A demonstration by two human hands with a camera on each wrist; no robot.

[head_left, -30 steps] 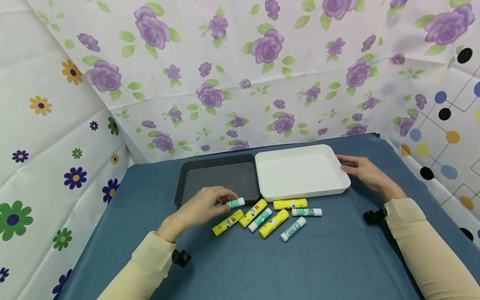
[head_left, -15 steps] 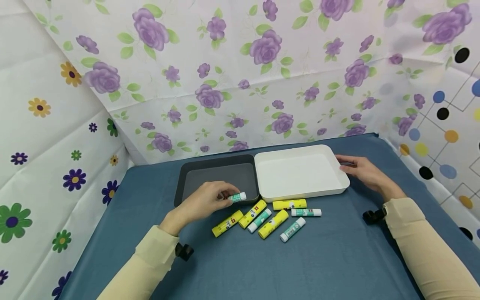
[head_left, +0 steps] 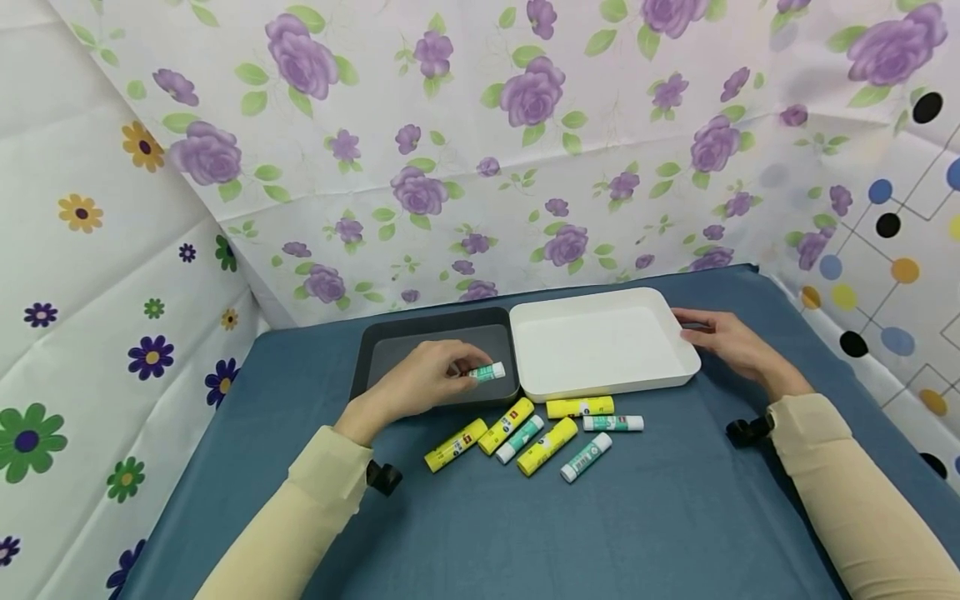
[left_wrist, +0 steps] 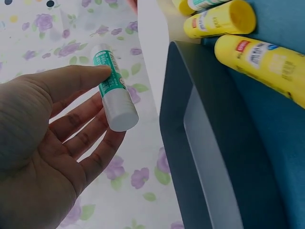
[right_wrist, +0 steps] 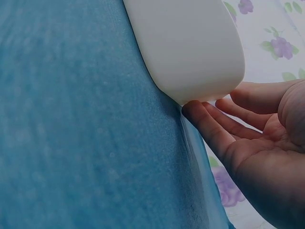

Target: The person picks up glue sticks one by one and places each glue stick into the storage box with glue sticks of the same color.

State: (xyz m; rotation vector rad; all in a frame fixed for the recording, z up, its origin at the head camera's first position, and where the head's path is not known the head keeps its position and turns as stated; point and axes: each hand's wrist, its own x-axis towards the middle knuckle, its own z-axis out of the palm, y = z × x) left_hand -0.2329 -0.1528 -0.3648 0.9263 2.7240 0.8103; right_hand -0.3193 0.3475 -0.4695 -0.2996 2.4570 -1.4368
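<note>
My left hand [head_left: 420,375] pinches a green-and-white glue stick [head_left: 489,372] between thumb and fingers, above the dark grey tray [head_left: 369,354]. In the left wrist view the thumb lies across the green label of that glue stick [left_wrist: 116,93], its white end pointing down. My right hand [head_left: 738,346] touches the right end of the white tray [head_left: 600,342]; in the right wrist view the thumb and fairly straight fingertips rest against the end of that white tray [right_wrist: 195,52]. Both trays stand side by side, and no objects show inside the white one.
Several yellow glue sticks [head_left: 547,447] and green-and-white glue sticks [head_left: 587,457] lie loose on the blue cloth [head_left: 480,533] in front of the trays. A flowered sheet [head_left: 450,167] hangs behind the table, with patterned sheets at both sides.
My left hand has moved up and to the right with the glue stick, from the dark tray's front edge to over its inside. The right hand stays at the white tray.
</note>
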